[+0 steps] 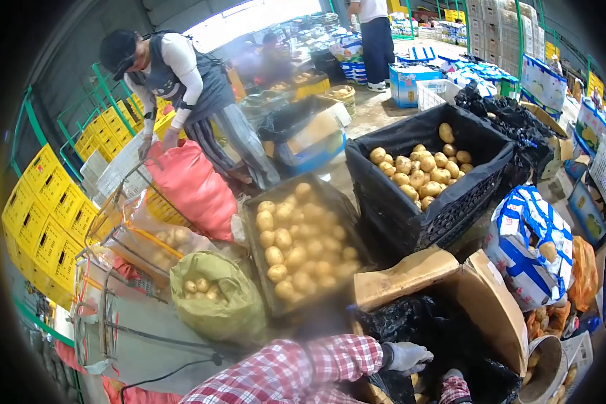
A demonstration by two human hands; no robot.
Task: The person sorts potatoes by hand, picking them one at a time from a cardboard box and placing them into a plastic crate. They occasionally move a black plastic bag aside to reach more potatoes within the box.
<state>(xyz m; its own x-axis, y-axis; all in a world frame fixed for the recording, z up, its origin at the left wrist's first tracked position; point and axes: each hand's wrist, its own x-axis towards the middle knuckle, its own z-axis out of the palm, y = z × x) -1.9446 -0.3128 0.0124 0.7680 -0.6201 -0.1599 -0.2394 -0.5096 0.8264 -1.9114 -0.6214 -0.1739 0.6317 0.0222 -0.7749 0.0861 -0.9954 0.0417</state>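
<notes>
My left hand [409,357], in a grey glove below a red-and-white plaid sleeve, is over the near-left side of a cardboard box [411,273] lined with black plastic [431,323]. Its fingers reach out to the right, and nothing shows in them. Lower and to the right, my right hand [453,374] is down inside the lined box. Only a small part of its glove and the plaid cuff show, and its fingers are hidden. A few potatoes [419,386] lie below my left hand, partly covered.
Ahead stand a tray of potatoes [303,242] and a black-lined crate [384,202] with potatoes. A green sack [215,303] is on the left, a blue-white bag [532,236] on the right. A co-worker [182,87] holds a red sack [192,188] near yellow crates [47,202].
</notes>
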